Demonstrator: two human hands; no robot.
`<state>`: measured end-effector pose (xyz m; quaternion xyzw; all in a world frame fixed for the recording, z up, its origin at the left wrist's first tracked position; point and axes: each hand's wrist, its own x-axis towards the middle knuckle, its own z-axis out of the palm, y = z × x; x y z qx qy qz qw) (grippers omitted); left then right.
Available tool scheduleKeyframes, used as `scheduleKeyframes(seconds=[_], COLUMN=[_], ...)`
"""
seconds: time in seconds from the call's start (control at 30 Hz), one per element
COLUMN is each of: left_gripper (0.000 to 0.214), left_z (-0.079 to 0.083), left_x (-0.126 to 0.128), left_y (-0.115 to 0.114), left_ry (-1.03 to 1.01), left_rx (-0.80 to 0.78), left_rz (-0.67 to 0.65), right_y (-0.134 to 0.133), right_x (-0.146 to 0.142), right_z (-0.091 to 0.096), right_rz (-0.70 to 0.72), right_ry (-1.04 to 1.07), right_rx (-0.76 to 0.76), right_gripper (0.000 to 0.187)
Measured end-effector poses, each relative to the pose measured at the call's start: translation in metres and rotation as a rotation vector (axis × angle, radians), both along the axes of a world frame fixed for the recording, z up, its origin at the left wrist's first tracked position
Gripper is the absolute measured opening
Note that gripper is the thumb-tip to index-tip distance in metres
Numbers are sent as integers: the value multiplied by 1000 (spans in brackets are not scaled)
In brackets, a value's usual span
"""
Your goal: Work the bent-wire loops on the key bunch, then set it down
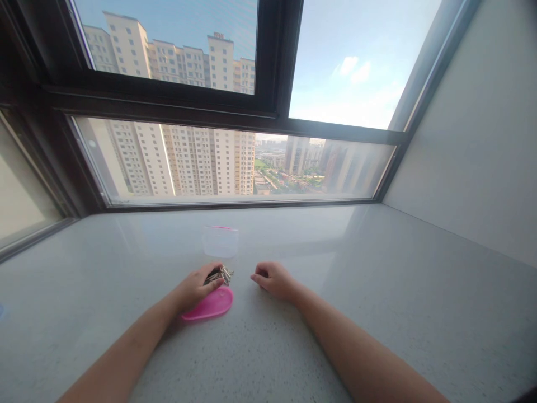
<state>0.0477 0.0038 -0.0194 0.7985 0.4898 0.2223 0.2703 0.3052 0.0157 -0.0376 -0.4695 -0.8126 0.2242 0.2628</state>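
Note:
My left hand (195,288) is closed round a bunch of small metal clips (225,274), dark in part with shiny, pale wire-like ends that stick out past the fingertips. Just below that hand lies a bright pink oval lid (213,305), its left end partly covered by the hand. My right hand (273,280) rests a short way to the right, fingers curled and thumb against the forefinger. Whatever it may pinch is too small or hidden to see. Beyond the left hand stands a clear, see-through container (220,243) with a thin pink line at its top.
A pale speckled stone sill (356,280) spreads under both arms. Dark window frames (230,207) close off its far side, with tall buildings outside. A white wall (470,140) rises on the right. A small bluish patch (1,311) shows at the left edge.

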Motion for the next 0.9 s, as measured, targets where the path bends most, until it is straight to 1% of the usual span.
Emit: scheduleKeyframes(seconds=[0.1, 0.2, 0.3, 0.37, 0.47, 0.53, 0.6, 0.67, 0.73, 0.77, 0.83, 0.9], left_gripper=[58, 56, 51, 48, 44, 42, 41, 43, 50, 55, 63, 67], left_z=[0, -3, -7, -8, -8, -8, -8, -9, -12, -14, -16, -17], left_x=[11, 19, 23, 23, 20, 18, 16, 12, 9, 7, 6, 6], left_y=[-6, -9, -10, -10, -11, -9, -6, -1, 4, 6, 8, 8], left_ry=[14, 5, -22, -67, -143, -175, -159, -62, 95, 171, 284, 341], left_rx=[34, 58, 79, 67, 27, 25, 72, 171, 249, 261, 234, 186], left_rz=[-36, -70, -94, -71, 6, 70, 121, 161, 180, 184, 179, 158], right_y=[-6, -17, -29, -35, -40, -40, -40, -39, -39, -39, -39, -40], right_x=[-4, -10, -17, -21, -26, -28, -29, -30, -30, -30, -29, -28], right_z=[5, 11, 17, 20, 22, 22, 21, 20, 20, 19, 19, 19], right_rz=[34, 149, 281, 362, 464, 501, 508, 504, 501, 502, 504, 503], right_ry=[-17, -10, -6, -23, -61, -85, -101, -108, -120, -128, -145, -154], right_rx=[23, 69, 176, 228, 257, 267, 287, 304, 307, 305, 301, 303], right_gripper=[26, 26, 31, 37, 50, 58, 62, 56, 45, 38, 29, 23])
